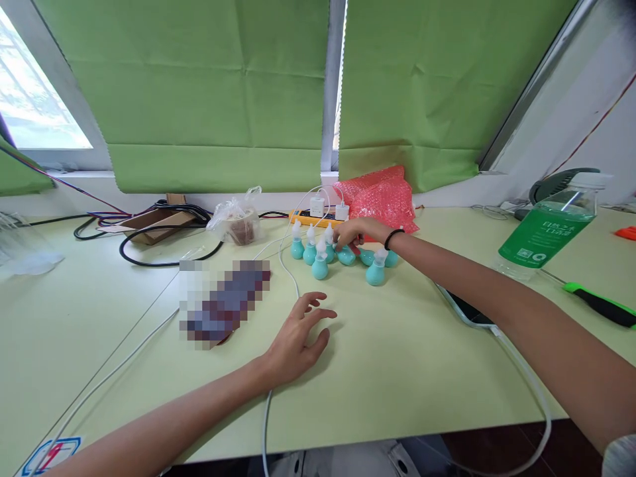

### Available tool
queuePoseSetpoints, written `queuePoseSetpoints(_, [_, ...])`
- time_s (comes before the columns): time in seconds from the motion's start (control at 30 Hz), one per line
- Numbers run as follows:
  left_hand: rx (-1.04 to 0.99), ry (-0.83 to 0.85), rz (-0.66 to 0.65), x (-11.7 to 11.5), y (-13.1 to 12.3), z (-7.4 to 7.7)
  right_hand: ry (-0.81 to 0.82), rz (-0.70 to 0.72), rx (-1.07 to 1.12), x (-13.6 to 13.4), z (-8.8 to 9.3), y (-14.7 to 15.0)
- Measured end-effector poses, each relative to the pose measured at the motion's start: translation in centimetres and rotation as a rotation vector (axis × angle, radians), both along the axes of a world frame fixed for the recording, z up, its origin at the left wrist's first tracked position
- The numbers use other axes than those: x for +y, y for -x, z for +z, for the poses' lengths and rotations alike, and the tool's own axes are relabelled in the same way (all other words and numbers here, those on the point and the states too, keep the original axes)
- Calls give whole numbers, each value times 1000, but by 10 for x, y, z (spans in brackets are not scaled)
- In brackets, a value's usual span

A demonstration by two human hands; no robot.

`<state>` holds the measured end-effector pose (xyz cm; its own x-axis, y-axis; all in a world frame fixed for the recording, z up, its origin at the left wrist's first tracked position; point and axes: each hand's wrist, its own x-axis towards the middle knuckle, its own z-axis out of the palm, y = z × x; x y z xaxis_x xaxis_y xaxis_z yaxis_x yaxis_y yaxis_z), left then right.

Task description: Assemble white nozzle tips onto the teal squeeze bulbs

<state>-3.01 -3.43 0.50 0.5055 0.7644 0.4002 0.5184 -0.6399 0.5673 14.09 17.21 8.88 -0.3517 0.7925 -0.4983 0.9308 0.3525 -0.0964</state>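
Several small teal bulb-shaped bottles with white tips [320, 264] stand in a cluster at the middle back of the pale green table [397, 358]. My right hand [354, 234] reaches into the cluster, fingers curled over a teal bottle [346, 255] lying there; a black band is on that wrist. My left hand [298, 334] rests on the table nearer me, fingers spread and holding nothing, over a white cable [283, 265].
A pixelated flat object [223, 301] lies left of my left hand. Pink bubble wrap [382, 195], a yellow power strip with chargers [318, 213], a plastic bag [238, 222] and a cardboard box [154, 225] line the back. A green-labelled bottle [546, 228], phone [467, 308] and green-handled tool [603, 306] sit right.
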Motion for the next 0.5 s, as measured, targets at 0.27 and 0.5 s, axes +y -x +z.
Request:
queuePoseSetpoints(0.27, [45,-21,-43,0,1,0,27,44,43,-2,-1,1])
queuePoseSetpoints(0.5, [389,-148,-83,0,1,8,-180,10,116,-19,32,-7])
